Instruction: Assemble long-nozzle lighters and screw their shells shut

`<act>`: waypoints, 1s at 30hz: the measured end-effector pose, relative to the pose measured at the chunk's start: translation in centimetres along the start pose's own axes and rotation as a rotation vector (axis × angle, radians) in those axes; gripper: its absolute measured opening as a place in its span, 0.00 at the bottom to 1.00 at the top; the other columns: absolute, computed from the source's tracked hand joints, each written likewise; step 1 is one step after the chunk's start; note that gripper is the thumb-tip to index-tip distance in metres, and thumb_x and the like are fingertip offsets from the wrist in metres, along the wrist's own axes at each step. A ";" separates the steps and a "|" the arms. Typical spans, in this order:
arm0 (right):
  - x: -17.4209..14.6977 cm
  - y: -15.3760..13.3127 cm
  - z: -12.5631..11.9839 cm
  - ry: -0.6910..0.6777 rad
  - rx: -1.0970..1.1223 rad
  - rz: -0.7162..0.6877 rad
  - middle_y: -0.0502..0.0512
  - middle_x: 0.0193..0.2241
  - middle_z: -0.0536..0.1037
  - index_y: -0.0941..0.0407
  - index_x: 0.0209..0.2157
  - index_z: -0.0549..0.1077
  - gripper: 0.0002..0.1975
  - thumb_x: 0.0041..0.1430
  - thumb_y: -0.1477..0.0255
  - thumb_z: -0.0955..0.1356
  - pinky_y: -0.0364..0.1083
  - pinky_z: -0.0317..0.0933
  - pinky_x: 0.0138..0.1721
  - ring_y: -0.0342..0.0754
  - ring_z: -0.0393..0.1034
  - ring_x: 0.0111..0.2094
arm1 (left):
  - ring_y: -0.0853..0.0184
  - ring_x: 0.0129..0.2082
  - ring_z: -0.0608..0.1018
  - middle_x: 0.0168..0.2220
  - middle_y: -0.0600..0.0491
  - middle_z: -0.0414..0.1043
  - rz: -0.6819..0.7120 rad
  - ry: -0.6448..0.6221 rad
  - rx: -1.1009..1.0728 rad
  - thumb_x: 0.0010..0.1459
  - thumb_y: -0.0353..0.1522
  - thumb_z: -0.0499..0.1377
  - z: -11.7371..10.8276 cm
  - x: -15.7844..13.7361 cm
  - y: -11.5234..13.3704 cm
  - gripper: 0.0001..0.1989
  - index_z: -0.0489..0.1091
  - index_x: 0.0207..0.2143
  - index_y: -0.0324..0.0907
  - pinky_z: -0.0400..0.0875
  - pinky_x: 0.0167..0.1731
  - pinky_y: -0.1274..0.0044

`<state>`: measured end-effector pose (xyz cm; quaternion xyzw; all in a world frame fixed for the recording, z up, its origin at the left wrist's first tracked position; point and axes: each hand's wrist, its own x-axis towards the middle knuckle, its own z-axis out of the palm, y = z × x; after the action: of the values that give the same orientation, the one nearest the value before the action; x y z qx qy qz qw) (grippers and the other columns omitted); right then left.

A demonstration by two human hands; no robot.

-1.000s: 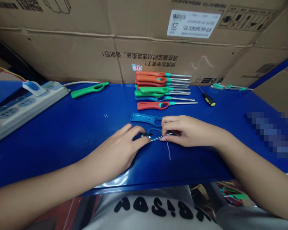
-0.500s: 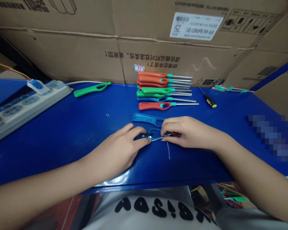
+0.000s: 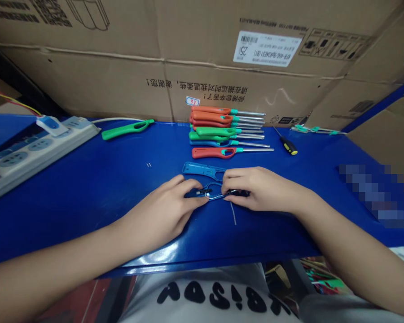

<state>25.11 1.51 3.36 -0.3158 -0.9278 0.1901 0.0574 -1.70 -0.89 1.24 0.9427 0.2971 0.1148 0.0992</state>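
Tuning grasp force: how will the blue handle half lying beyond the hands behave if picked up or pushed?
Likely light but fairly stiff: the blue handle half looks like a thin, hollowed plastic shell. Pushed, it would probably slide rather than roll, since it lies flat on a glossy tabletop.

Hands (image 3: 171, 204) (image 3: 256, 188) partly hide lower blue casing (image 3: 216, 197); tiny pieces (image 3: 147, 165), perhaps pins, unclear.
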 end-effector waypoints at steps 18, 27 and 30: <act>-5.9 13.0 -4.9 0.784 -0.363 0.831 0.63 0.43 0.79 0.57 0.46 0.77 0.17 0.55 0.76 0.65 0.54 0.65 0.49 0.57 0.73 0.42 | 0.62 0.48 0.78 0.53 0.51 0.79 0.109 0.174 -0.073 0.70 0.29 0.53 1.3 0.3 -2.0 0.17 0.73 0.58 0.44 0.79 0.46 0.70; -8.4 19.5 -3.2 0.896 -0.304 1.166 0.64 0.39 0.79 0.57 0.36 0.78 0.12 0.50 0.75 0.66 0.57 0.66 0.48 0.60 0.73 0.44 | 0.63 0.45 0.81 0.45 0.49 0.81 0.086 0.174 -0.034 0.70 0.28 0.52 0.7 0.3 -1.5 0.19 0.72 0.59 0.45 0.80 0.43 0.73; -7.3 19.9 -2.9 0.952 -0.295 1.144 0.65 0.43 0.78 0.58 0.39 0.78 0.14 0.51 0.75 0.65 0.56 0.66 0.50 0.60 0.73 0.47 | 0.63 0.46 0.80 0.47 0.50 0.81 0.107 0.176 -0.059 0.70 0.28 0.51 0.9 0.3 -1.7 0.18 0.71 0.59 0.43 0.80 0.45 0.72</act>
<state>42.82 12.50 -1.60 -0.8002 -0.5102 -0.0926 0.3013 -2.18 0.55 -0.02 0.9401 0.2506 0.2111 0.0943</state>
